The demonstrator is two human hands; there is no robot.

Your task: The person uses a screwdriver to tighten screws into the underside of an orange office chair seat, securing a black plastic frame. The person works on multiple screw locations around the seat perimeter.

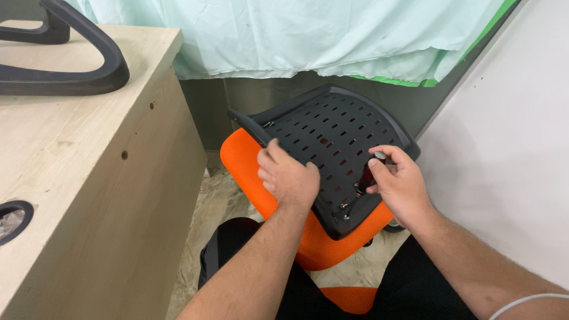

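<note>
Wooden desk (89, 178) fills the left side, pale laminate w/ small holes in its side panel; a round cable grommet (13, 218) sits at its near left edge; a black chair armrest (71, 65) lies on the desktop, top left. Mint-green cloth (308, 35) hangs across the back, a brighter green edge showing under it at right; white wall (510, 148) on the right.

Centre: orange mesh seat cushion (320, 249) resting on the person's lap, underside up, tilted toward the camera; black perforated seat plate (332, 142) lies on top of the cushion, covering most of it, orange showing at left, bottom and lower right. A castor wheel (392, 225) peeks out by the plate's right edge.

Left hand (288, 178) curled over the plate's left part, fingers bent and gripping near its edge, palm down on the plastic. Right hand (398, 181) closed round a screwdriver (368, 175) w/ dark red-black handle, thumb and fingers wrapped at the top, tool standing roughly upright on the plate near its lower right; tip area near small screws (345, 207), exact contact too small to tell.
</note>
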